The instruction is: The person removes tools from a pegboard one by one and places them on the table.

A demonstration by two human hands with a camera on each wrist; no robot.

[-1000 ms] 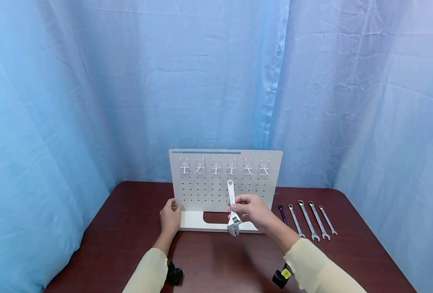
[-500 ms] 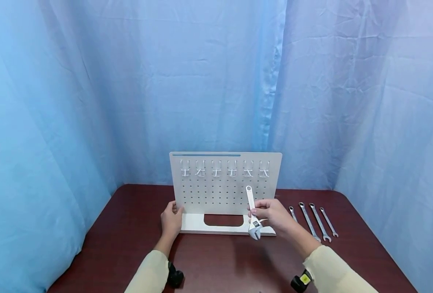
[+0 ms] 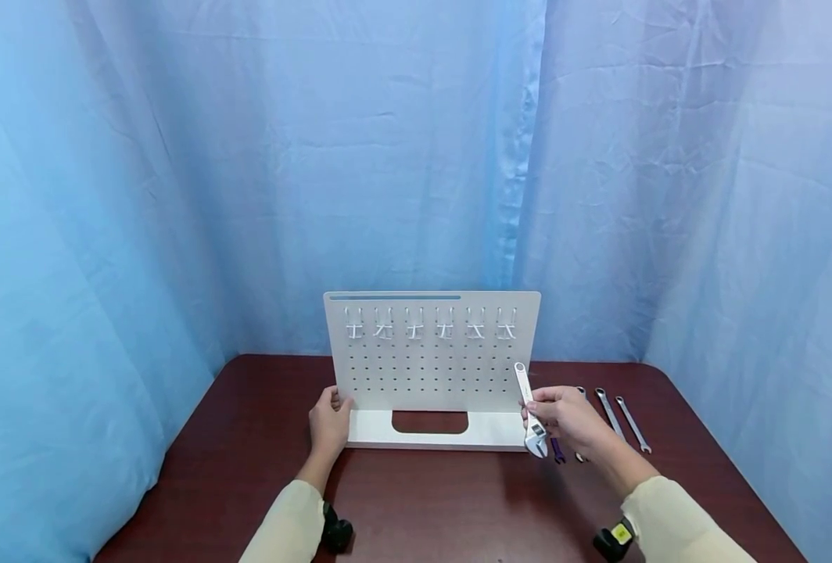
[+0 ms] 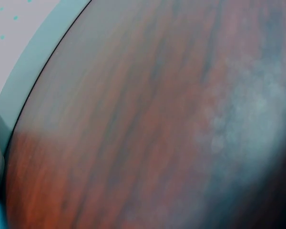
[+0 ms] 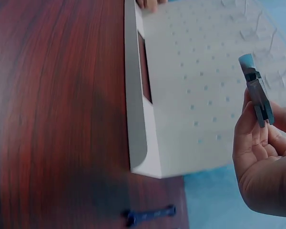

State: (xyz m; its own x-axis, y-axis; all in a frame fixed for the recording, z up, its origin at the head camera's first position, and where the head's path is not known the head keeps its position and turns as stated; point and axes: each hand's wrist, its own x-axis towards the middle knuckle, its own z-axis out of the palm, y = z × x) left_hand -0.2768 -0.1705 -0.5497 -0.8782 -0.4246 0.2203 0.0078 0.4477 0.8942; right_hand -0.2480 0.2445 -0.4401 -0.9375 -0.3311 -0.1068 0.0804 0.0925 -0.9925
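Observation:
My left hand (image 3: 330, 426) grips the lower left edge of a white pegboard stand (image 3: 409, 399), thumb in front. Only a sliver of its fingers shows at the border of the left wrist view. In my right hand (image 3: 567, 414) is a silver adjustable wrench (image 3: 526, 395), pinched by its handle between thumb and fingers. The wrench hangs in front of the board's lower right corner, ring end up and jaw end down. In the right wrist view the adjustable wrench (image 5: 257, 93) appears edge-on, apart from the board.
Pairs of white hooks (image 3: 446, 322) line the board's upper part, carrying nothing. Right of the stand, a purple wrench (image 3: 558, 451) and several silver combination wrenches (image 3: 632, 424) lie on the dark red wooden table (image 3: 416, 500), partly hidden by the right hand. Blue curtains (image 3: 388, 156) surround the table.
My right hand has carried the adjustable wrench rightward, from before the board's middle to its right corner, and now covers some of the lying wrenches. The left hand keeps its place.

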